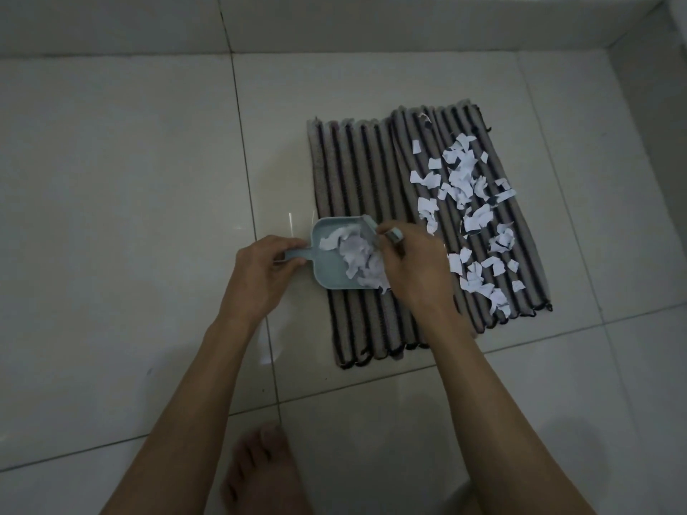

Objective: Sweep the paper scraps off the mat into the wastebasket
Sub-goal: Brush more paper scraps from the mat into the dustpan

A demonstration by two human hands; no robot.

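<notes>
A striped grey and black mat [357, 172] lies on the tiled floor. Many white paper scraps [464, 187] are scattered over its right half. A small pale blue dustpan [327, 232] rests at the mat's left edge with a heap of scraps [358, 260] inside. My left hand [264, 276] grips the dustpan's handle. My right hand [412, 269] is at the pan's mouth, fingers closed around a small brush whose pale handle end [394, 234] shows above the knuckles. No wastebasket is in view.
Pale floor tiles [119, 180] surround the mat. A wall base runs along the back [334, 24] and the right side [647, 105]. My bare foot [260, 470] is on the floor below my arms.
</notes>
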